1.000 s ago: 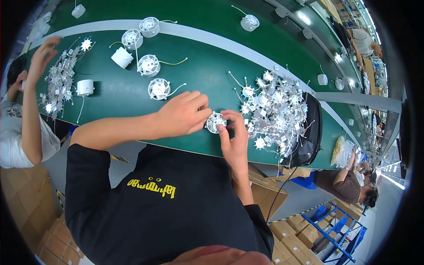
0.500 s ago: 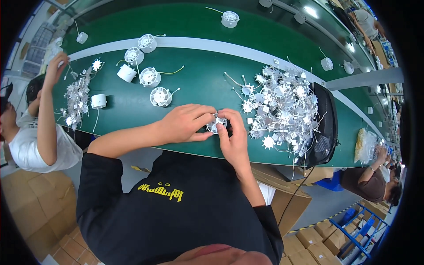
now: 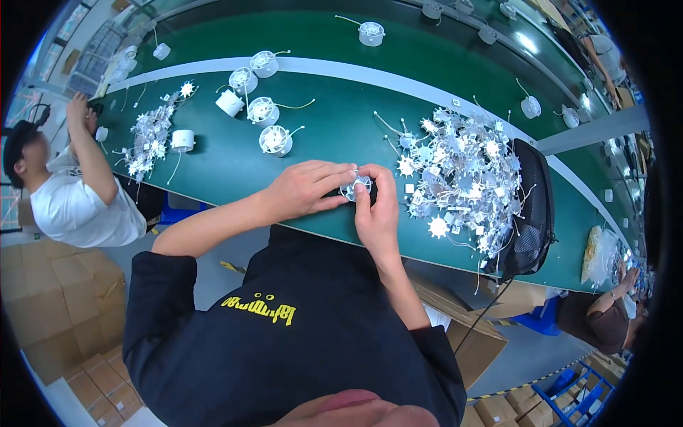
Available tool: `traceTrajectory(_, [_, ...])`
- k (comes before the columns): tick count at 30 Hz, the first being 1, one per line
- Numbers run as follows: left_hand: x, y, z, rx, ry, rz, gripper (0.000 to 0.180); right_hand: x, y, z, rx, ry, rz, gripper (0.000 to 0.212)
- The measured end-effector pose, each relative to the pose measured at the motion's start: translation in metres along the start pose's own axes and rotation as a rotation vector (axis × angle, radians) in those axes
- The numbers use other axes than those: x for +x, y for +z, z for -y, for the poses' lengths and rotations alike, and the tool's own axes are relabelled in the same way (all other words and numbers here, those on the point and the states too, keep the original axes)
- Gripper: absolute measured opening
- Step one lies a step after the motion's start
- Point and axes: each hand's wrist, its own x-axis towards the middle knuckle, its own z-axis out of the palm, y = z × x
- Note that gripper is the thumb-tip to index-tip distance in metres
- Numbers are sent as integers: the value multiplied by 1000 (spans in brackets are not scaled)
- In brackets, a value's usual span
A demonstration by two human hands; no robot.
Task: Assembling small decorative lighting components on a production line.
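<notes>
Between both my hands, just above the near part of the green bench, is a small white round housing [image 3: 356, 191] with spokes across its open face. My left hand [image 3: 302, 191] grips its left side and top with bent fingers. On the other side my right hand [image 3: 378, 210] closes round it, thumb on the face and index finger over the rim. Fingers cover much of the piece. Nearest to my left hand stands a similar white housing [image 3: 275, 141] with a thin wire. Right of my right hand lies a large heap of silvery star-shaped parts [image 3: 462, 181] with wires.
More white housings [image 3: 263, 112] stand at the left of the green bench [image 3: 341, 121], by a smaller heap of star parts [image 3: 151, 139]. A black mesh bag [image 3: 533, 206] borders the big heap. Beyond a grey strip [image 3: 356, 72] lie further housings. A co-worker [image 3: 78, 192] sits at left.
The picture has shifted, so the bench things appear further right. My hands stay closed round the white housing, with little change in grip. The co-worker at left has moved a raised arm.
</notes>
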Motion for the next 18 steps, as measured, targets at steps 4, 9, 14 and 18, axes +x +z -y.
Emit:
traceTrajectory(4, [11,-12,4,-93,-7,86,44,-1,-2,-3,-11,-51,-7,22])
traceTrajectory(9, [17,-20,5,-129,-59,208,43,-9,-15,3,-6,-63,65,34])
traceTrajectory(14, [20,-19,10,-149,-29,241,41,-11,-20,3,-34,-79,108,43])
traceTrajectory(18, [23,-14,-2,-191,-114,191,40,-12,-14,5,7,2,67,47])
